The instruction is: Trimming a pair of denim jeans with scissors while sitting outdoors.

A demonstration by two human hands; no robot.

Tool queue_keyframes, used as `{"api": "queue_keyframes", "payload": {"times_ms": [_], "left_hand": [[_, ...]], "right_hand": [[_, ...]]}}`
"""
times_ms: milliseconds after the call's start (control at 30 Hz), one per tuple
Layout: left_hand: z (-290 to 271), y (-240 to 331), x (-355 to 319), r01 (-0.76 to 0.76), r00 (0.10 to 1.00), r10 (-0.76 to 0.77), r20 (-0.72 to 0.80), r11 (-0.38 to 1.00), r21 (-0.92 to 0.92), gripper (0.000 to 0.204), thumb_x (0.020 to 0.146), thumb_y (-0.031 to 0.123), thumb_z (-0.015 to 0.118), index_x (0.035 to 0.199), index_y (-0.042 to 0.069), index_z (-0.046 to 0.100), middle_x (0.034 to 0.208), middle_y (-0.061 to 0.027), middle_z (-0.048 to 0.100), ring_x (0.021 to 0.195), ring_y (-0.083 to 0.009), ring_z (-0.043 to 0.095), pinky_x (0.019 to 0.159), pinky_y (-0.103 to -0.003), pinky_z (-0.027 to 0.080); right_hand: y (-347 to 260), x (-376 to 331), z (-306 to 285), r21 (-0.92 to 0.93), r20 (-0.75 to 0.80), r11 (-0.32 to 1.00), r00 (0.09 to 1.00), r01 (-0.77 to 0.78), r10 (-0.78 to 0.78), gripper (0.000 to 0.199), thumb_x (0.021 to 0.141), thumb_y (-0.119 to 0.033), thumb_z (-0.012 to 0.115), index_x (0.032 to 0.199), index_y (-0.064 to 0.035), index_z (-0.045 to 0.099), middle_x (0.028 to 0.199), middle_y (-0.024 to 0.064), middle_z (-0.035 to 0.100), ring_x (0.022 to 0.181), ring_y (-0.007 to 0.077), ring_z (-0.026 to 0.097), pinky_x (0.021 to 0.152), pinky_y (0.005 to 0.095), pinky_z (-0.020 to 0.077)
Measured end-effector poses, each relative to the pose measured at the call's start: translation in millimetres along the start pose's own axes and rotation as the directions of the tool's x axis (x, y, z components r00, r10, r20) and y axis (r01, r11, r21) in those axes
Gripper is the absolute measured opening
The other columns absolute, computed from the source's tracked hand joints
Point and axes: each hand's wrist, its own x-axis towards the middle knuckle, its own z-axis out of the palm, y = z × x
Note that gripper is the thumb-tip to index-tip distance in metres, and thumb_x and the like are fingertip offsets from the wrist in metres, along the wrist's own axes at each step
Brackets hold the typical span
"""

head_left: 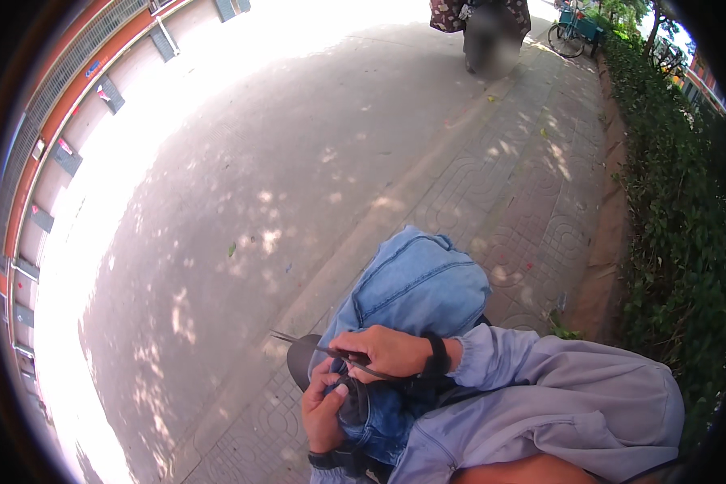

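Note:
My right hand [391, 351], with a black band at the wrist, is closed round the dark handles of a pair of scissors [302, 342]. Their thin blades point left and look slightly parted at the tips. Just below, my left hand [323, 411] pinches the edge of a dark blue denim garment [387, 423] between thumb and fingers. Part of that garment is hidden by my hands and sleeves. Beyond my hands, light blue denim [419, 282] with stitched seams bulges up; whether it is a separate piece I cannot tell.
A rounded dark grey thing [300, 360] shows left of the denim. Patterned paving [540, 210] meets a grey road [282, 161]. A green hedge [678, 266] with a low kerb runs along the right. Farther off are a partly blurred person [492, 36] and a green cycle cart [577, 32].

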Motion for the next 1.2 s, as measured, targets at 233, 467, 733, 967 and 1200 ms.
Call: {"api": "queue_keyframes", "payload": {"times_ms": [233, 467, 733, 967, 1200], "left_hand": [[-5, -8, 1, 0.016, 0.999, -0.019, -0.030, 0.997, -0.077, 0.013, 0.079, -0.002, 0.058, 0.090, -0.004, 0.064, 0.133, -0.0096, 0.052, 0.113, -0.0202, 0.056, 0.098, -0.032, 0.042], [-7, -14, 2, -0.036, 0.999, 0.035, -0.038, 0.999, -0.039, 0.017, 0.083, -0.005, 0.055, 0.099, -0.007, 0.061, 0.121, -0.0049, 0.056, 0.098, -0.0137, 0.061, 0.088, -0.025, 0.048], [-4, -11, 3, -0.042, 0.999, 0.042, -0.004, 0.998, -0.048, 0.011, 0.084, -0.002, 0.056, 0.092, -0.006, 0.061, 0.133, -0.0084, 0.054, 0.099, -0.0146, 0.061, 0.088, -0.028, 0.049], [-6, -8, 4, -0.031, 0.998, 0.035, 0.047, 0.996, -0.088, 0.011, 0.082, 0.003, 0.059, 0.090, -0.005, 0.062, 0.134, -0.0120, 0.054, 0.102, -0.0170, 0.060, 0.089, -0.029, 0.047], [3, 6, -1, -0.033, 0.996, 0.040, 0.079, 0.996, -0.085, 0.014, 0.080, 0.007, 0.062, 0.088, -0.004, 0.061, 0.134, -0.0139, 0.054, 0.111, -0.0199, 0.057, 0.095, -0.032, 0.044]], "right_hand": [[-16, -7, -4, -0.076, -0.005, 0.996, 0.999, -0.044, 0.043, 0.042, 0.081, -0.012, 0.068, 0.121, -0.0046, 0.056, 0.080, 0.0115, 0.061, 0.068, 0.0245, 0.059, 0.066, 0.0349, 0.0478], [-13, -10, 2, -0.127, -0.025, 0.986, 0.994, -0.108, 0.106, 0.036, 0.080, -0.008, 0.068, 0.115, -0.0061, 0.057, 0.077, 0.0100, 0.058, 0.066, 0.0236, 0.056, 0.064, 0.0346, 0.0459], [-8, -12, 9, 0.147, -0.057, 0.982, 0.990, -0.121, 0.131, 0.036, 0.076, -0.006, 0.066, 0.111, -0.0031, 0.058, 0.078, 0.0037, 0.058, 0.072, 0.0118, 0.056, 0.066, 0.0286, 0.0454], [-15, -11, 1, 0.659, 0.162, 0.715, 0.972, -0.234, 0.168, 0.040, 0.072, -0.011, 0.067, 0.110, -0.0013, 0.059, 0.087, -0.0032, 0.055, 0.077, 0.0035, 0.050, 0.068, 0.0185, 0.0402], [-1, -10, -1, 0.622, 0.169, 0.757, 0.978, -0.202, 0.123, 0.042, 0.073, -0.013, 0.068, 0.113, -0.0014, 0.059, 0.088, -0.0022, 0.056, 0.078, 0.0045, 0.051, 0.070, 0.0197, 0.0412]]}}
